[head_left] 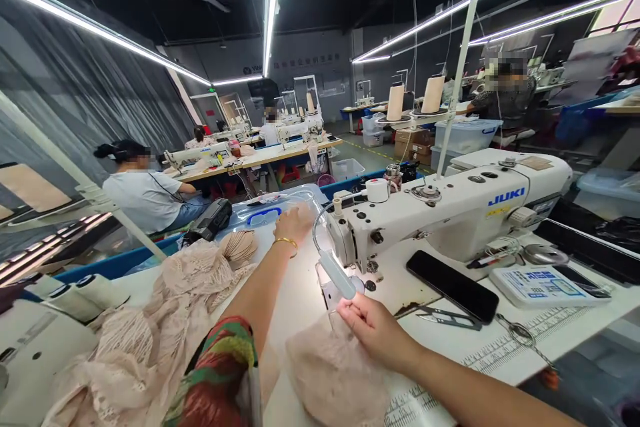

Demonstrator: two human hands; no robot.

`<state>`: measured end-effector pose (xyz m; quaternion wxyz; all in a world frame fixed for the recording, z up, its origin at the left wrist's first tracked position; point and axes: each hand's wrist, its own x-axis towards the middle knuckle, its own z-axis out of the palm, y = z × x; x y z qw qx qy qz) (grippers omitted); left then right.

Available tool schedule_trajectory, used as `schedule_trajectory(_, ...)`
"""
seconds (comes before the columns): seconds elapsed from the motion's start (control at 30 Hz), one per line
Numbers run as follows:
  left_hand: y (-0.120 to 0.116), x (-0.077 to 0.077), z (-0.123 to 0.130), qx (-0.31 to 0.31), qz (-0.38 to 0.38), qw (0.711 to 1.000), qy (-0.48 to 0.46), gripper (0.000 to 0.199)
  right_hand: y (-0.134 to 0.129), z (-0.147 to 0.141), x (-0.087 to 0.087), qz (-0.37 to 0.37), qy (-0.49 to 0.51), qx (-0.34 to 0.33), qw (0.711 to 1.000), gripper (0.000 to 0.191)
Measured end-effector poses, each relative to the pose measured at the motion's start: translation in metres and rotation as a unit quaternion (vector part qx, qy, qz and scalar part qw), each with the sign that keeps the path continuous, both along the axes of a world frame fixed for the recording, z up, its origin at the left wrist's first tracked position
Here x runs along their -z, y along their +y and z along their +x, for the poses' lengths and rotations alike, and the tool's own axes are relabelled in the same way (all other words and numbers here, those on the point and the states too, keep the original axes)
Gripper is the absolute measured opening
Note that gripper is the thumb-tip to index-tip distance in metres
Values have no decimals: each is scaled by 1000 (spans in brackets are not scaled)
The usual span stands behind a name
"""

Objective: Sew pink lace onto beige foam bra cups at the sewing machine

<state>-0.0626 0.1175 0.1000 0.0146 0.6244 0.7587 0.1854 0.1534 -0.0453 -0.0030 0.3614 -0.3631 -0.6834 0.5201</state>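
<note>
My left hand (295, 221), with a gold bangle at its wrist, stretches to the far side of the table, beside a clear plastic bin (310, 195) with a blue handle. Motion smears its fingers, so I cannot make out their shape. My right hand (375, 330) is closed, thumb and fingers pinching the top of a sheer beige fabric piece (335, 373). Just above those fingers is the grey tip of a gooseneck lamp (337, 275), lighting the needle area of the white sewing machine (430, 213). A pile of beige lace fabric (145, 333) lies left of my left arm.
Right of the machine's needle lie a black phone (453, 285), thread snips (449, 317) and a white-and-blue box (547, 285). Thread cones (395, 103) stand on a rack behind. At left are white thread spools (83, 297). A co-worker in a white shirt (143, 190) sits beyond.
</note>
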Motion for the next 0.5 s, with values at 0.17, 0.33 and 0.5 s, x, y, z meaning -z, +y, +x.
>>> schedule_trajectory(0.17, 67, 10, 21, -74, -43, 996, 40, 39, 5, -3, 4, 3, -21, -16, 1000, 38)
schedule_trajectory(0.33, 92, 23, 16, -57, -72, 992, 87, 38, 7, -3, 6, 13, -46, -28, 998, 37)
schedule_trajectory(0.5, 81, 21, 4, 15, -77, 989, 125, 37, 2, -1, 2, -4, -55, -25, 998, 40)
